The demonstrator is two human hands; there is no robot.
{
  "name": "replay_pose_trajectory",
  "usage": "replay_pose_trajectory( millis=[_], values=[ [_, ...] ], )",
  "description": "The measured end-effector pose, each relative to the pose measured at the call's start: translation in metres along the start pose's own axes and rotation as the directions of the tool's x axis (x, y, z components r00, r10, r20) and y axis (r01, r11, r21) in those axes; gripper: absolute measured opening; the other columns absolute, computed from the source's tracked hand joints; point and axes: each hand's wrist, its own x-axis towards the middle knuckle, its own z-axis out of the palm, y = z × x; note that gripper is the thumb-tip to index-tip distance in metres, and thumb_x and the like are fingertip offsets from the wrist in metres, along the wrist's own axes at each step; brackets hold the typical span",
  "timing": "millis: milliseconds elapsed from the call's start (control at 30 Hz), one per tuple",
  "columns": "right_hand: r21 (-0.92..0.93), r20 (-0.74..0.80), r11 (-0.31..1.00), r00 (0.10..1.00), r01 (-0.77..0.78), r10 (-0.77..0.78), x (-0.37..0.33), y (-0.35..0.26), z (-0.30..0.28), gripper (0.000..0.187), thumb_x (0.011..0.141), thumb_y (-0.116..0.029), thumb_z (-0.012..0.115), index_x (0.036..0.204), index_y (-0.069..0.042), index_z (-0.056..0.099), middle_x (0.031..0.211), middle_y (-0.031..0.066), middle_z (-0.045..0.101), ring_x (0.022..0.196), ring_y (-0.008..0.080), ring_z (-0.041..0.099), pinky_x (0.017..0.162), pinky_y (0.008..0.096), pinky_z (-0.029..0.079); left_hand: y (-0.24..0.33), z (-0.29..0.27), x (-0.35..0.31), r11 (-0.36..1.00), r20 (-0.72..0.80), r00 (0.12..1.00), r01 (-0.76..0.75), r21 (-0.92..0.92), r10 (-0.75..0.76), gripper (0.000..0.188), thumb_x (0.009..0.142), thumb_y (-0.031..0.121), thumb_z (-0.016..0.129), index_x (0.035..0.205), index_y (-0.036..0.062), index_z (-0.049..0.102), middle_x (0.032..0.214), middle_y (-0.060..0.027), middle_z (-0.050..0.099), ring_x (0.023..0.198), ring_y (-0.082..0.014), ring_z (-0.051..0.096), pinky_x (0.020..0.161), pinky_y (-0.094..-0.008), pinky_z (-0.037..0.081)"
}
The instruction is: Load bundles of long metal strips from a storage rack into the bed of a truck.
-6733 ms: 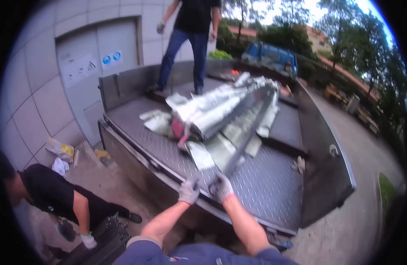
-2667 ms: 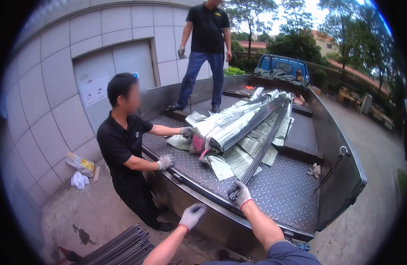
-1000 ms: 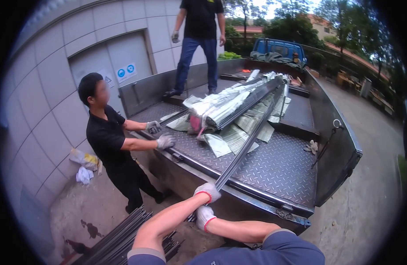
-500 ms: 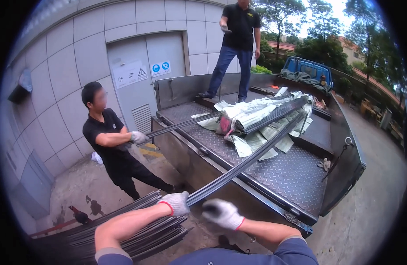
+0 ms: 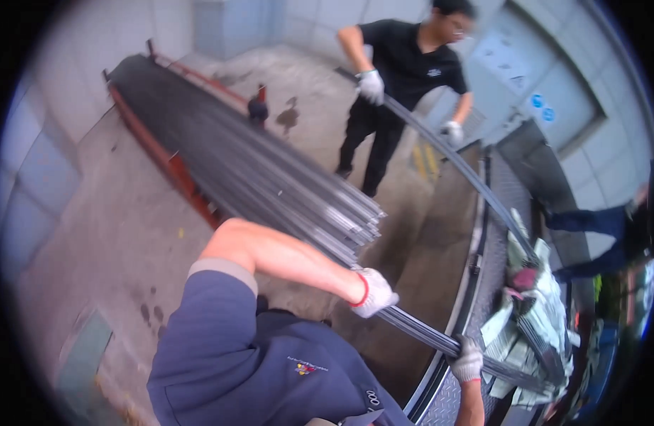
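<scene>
Head view: left hand and right hand clenched round bars pointing 4 o'clock; probably stiff, heavyish, so grab wide.

Two round blue signs, white notice on door; shirt lettering seemingly illegible

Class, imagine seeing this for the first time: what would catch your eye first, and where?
The long stack of dark bars on the red rack, at upper left, would likely dominate. Lower, right of centre, the left hand and right hand grip a slimmer bundle reaching over the truck bed. Above, a co-worker in black holds another bundle.
</scene>
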Motion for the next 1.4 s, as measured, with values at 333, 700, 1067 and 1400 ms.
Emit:
replay_pose_trajectory(
  millis=[333,700,1067,1400],
  values=[
    [-0.007,0.105,0.997,0.991,-0.081,0.081,-0.012,0.036,0.01,0.026,0.067,-0.011,0.08,0.089,-0.007,0.067,0.084,0.0184,0.067,0.082,0.0423,0.066,0.076,0.0503,0.054,0.003,0.005,-0.018,0.994,0.061,0.998,0.015,-0.112,-0.008,0.036,0.084,0.014,0.065,0.119,0.0026,0.065,0.09,-0.0225,0.074,0.088,-0.0438,0.074,0.072,-0.0541,0.057],
    [-0.04,0.334,0.999,0.943,0.009,0.005,0.057,-0.074,0.02,0.034,0.063,-0.015,0.084,0.09,-0.005,0.066,0.084,0.0187,0.069,0.084,0.042,0.069,0.079,0.0499,0.057,-0.081,-0.01,-0.115,0.974,0.204,0.973,0.144,-0.177,-0.107,0.04,0.081,0.018,0.069,0.12,0.0091,0.065,0.092,-0.0225,0.074,0.091,-0.0443,0.073,0.079,-0.0546,0.057],
    [0.04,0.526,0.999,0.851,-0.013,-0.01,0.206,-0.297,0.097,0.034,0.076,-0.027,0.079,0.107,-0.012,0.072,0.102,0.0189,0.075,0.099,0.0384,0.072,0.089,0.0475,0.057,-0.288,0.019,-0.27,0.89,0.203,0.872,0.457,-0.012,-0.445,0.05,0.078,0.022,0.073,0.128,0.0238,0.071,0.109,-0.014,0.076,0.104,-0.0358,0.073,0.089,-0.0478,0.058],
    [0.065,0.508,0.996,0.857,0.069,-0.092,0.361,-0.435,0.13,0.039,0.084,-0.029,0.075,0.116,-0.007,0.067,0.102,0.0258,0.075,0.099,0.0431,0.073,0.089,0.0512,0.059,-0.421,0.022,-0.352,0.663,-0.511,0.598,0.745,0.071,-0.618,0.038,0.079,0.003,0.067,0.117,0.0076,0.07,0.116,-0.0169,0.07,0.116,-0.0372,0.065,0.105,-0.0466,0.05]
  ],
)
